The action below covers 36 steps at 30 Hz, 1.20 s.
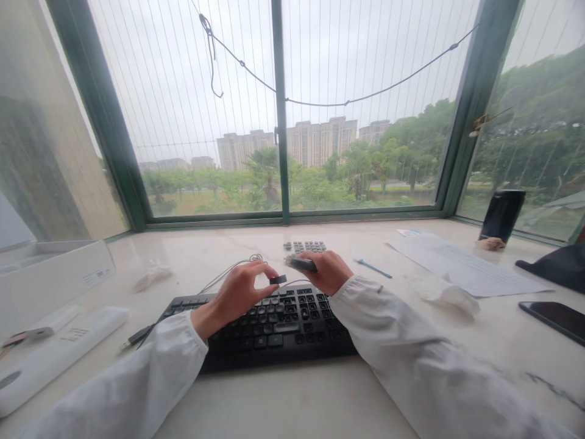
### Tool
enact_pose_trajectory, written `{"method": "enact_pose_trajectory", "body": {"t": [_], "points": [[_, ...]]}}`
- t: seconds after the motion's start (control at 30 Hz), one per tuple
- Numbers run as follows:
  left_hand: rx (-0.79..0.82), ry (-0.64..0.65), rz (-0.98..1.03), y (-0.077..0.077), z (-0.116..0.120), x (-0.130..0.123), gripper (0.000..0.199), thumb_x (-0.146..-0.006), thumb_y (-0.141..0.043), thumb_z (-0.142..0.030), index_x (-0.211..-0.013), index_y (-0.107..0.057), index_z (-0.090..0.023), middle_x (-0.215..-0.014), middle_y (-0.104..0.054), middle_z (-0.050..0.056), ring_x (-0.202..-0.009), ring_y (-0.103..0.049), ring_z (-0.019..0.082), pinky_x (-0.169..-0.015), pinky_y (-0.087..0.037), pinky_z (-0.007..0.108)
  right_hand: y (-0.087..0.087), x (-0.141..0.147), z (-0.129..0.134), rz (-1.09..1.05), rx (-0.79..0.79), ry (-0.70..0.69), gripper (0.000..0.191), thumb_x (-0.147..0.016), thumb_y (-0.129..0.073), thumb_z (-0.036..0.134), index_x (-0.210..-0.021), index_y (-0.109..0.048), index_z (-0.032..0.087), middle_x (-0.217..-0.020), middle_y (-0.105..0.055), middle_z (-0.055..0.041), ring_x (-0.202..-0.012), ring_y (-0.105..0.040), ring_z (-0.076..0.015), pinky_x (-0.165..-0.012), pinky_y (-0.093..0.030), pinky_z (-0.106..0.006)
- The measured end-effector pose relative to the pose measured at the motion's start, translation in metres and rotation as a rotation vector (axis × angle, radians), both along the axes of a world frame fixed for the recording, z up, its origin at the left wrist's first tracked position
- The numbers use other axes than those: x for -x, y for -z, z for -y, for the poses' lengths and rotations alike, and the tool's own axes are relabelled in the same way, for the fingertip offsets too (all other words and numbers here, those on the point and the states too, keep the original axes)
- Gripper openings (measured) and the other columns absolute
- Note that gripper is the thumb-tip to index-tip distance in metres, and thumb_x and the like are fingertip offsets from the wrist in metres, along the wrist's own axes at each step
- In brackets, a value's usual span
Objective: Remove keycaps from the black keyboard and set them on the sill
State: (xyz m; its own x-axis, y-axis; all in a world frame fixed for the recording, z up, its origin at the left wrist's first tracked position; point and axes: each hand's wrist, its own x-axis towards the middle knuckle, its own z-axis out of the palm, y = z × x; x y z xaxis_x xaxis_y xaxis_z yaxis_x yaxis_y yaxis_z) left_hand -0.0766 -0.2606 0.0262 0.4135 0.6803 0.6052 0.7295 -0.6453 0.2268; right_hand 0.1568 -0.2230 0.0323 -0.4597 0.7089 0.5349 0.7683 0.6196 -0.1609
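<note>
Left hand (237, 288) is pinching a small black keycap (278, 280) over the back of the keyboard (274, 353); right hand (333, 271) is gripping a dark brush-like tool (303, 263) nearby. Narrow pinch is risking a drop if the tool is bumping the keycap. Fingers are hiding the handle, tip is looking blurry

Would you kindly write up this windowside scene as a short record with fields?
Left hand: pinches a small black rectangular keycap
Right hand: holds a dark handheld tool with a pale end
Beneath both: black plastic keyboard, several keycaps off
Beyond the hands: small grey loose keycaps in rows
Right side: thin blue stick, white printed paper, black phone
</note>
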Motion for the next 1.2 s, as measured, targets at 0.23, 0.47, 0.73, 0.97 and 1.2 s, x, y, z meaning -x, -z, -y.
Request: {"method": "enact_pose_trajectory", "body": {"t": [0.23,0.47,0.73,0.97,1.2], "points": [[-0.004,-0.036,-0.027,0.001,-0.007,0.009,0.019,-0.084,-0.062,-0.033,-0.100,-0.069,-0.026,-0.098,-0.066,0.002,-0.073,-0.061,0.013,-0.077,-0.049,0.027,-0.003,-0.043,-0.029,0.151,0.151,0.502,0.038,-0.090,-0.040,0.045,-0.094,-0.069,0.020,-0.087,-0.068,-0.0128,-0.077,-0.065,-0.0246,-0.063,-0.041,-0.031],[-0.029,-0.157,-0.005,-0.007,-0.019,0.015,0.024,-0.083,-0.061,-0.038,-0.101,-0.070,-0.025,-0.104,-0.068,0.003,-0.086,-0.063,0.018,-0.082,-0.048,0.028,0.005,-0.039,-0.035,0.215,0.229,0.553,0.030,-0.085,-0.048,0.038,-0.096,-0.068,0.018,-0.096,-0.067,-0.0154,-0.086,-0.065,-0.0276,-0.070,-0.045,-0.036],[0.128,-0.206,-0.165,-0.034,-0.094,0.003,0.021,-0.079,-0.063,-0.041,-0.092,-0.074,-0.029,-0.096,-0.072,-0.003,-0.088,-0.064,0.018,-0.080,-0.045,0.027,0.001,-0.043,-0.034,0.187,0.245,0.547,0.022,-0.082,-0.050,0.027,-0.091,-0.066,0.016,-0.091,-0.067,-0.0151,-0.084,-0.065,-0.0257,-0.069,-0.044,-0.035],[0.298,-0.308,-0.296,-0.024,-0.174,-0.032,0.022,-0.067,-0.073,-0.040,-0.082,-0.073,-0.025,-0.086,-0.073,-0.001,-0.084,-0.065,0.020,-0.075,-0.045,0.026,0.006,-0.042,-0.037,0.166,0.204,0.537,0.021,-0.081,-0.050,0.027,-0.087,-0.067,0.016,-0.088,-0.067,-0.0143,-0.079,-0.065,-0.0249,-0.067,-0.044,-0.035],[0.349,-0.325,-0.293,-0.006,-0.207,-0.032,0.037,-0.061,-0.078,-0.037,-0.093,-0.064,-0.024,-0.081,-0.073,-0.004,-0.079,-0.066,0.016,-0.071,-0.044,0.024,0.010,-0.044,-0.040,0.166,0.229,0.531,0.021,-0.079,-0.051,0.025,-0.089,-0.067,0.016,-0.090,-0.068,-0.0145,-0.083,-0.065,-0.0260,-0.069,-0.045,-0.035]]}}
